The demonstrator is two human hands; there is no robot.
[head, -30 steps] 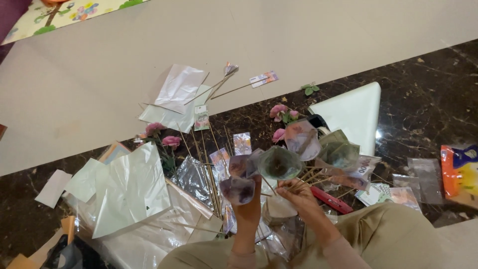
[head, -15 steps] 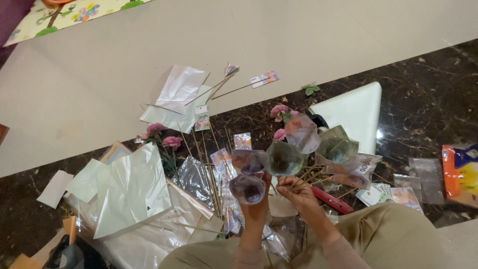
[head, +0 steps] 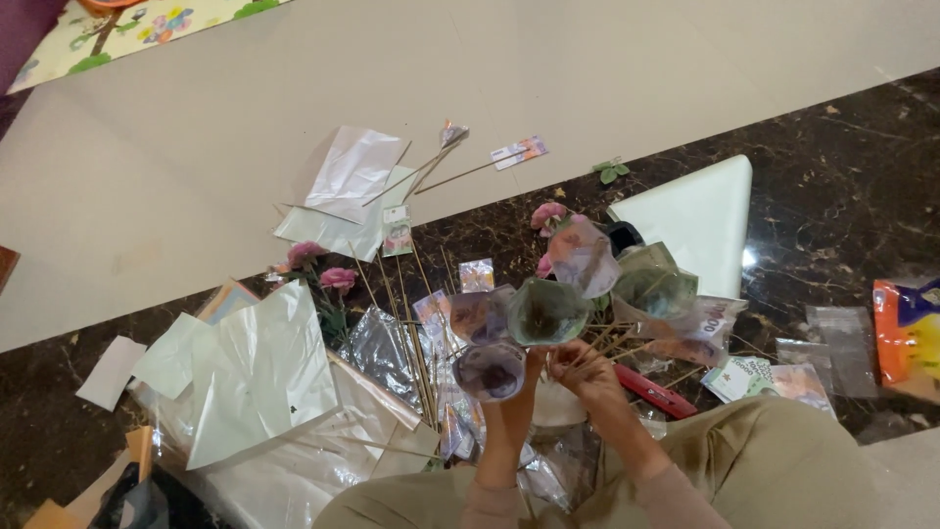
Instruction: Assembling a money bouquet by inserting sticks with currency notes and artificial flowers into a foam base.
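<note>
My left hand [head: 517, 384] grips a thin stick topped with a rolled purple banknote cone [head: 488, 370], held just left of a bunch. My right hand [head: 580, 368] is closed around the gathered sticks [head: 609, 338] of that bunch. Several folded banknote flowers [head: 544, 312] fan out above it, with one pinkish [head: 586, 257] and one greenish [head: 654, 284]. The two hands almost touch. My forearms and khaki trousers [head: 764, 460] fill the bottom of the view.
Loose wooden sticks [head: 416, 343], pink roses [head: 323, 269], pale green paper sheets [head: 259, 367], cellophane [head: 352, 171] and loose banknotes [head: 774, 377] lie on the dark marble floor. A pale triangular sheet [head: 700, 216], a red tool [head: 656, 392] and an orange packet [head: 906, 328] lie to the right.
My left hand has shifted the rolled banknote cone slightly right, closer to the bunch. The right hand keeps its hold on the sticks.
</note>
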